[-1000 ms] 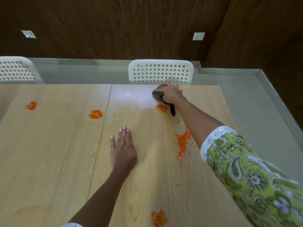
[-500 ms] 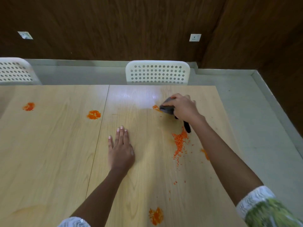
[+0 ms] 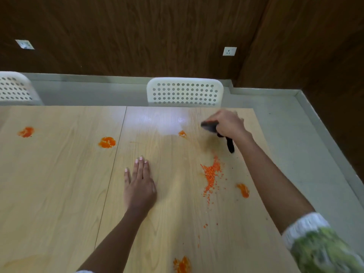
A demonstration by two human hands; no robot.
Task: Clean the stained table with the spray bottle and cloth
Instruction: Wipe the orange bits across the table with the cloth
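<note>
the dark grey bunched cloth (image 3: pixel 209 127) sits at about two o'clock on the pale wooden table (image 3: pixel 59 184), gripped in the curled right hand (image 3: pixel 228 124), just beside a small orange stain (image 3: pixel 182 133). the left hand (image 3: pixel 139 184) lies flat, fingers straight, at centre. best to press firmly and sweep towards the scattered orange crumbs (image 3: pixel 211 174) at four o'clock, gathering rather than scattering them.

ok so counting: two hands, a left hand (image 3: pixel 138 187) and a right hand (image 3: pixel 228 124), and one dark cloth (image 3: pixel 210 127). One wooden table (image 3: pixel 59 194), made of two panels. Orange stains, I get six: (image 3: pixel 26 132), (image 3: pixel 107 142), (image 3: pixel 182 133), (image 3: pixel 211 174), (image 3: pixel 243 190), (image 3: pixel 181 265). Two white perforated chairs (image 3: pixel 185 92) (image 3: pixel 13 89), and two wall sockets (image 3: pixel 229 51) (image 3: pixel 25 44).
</note>
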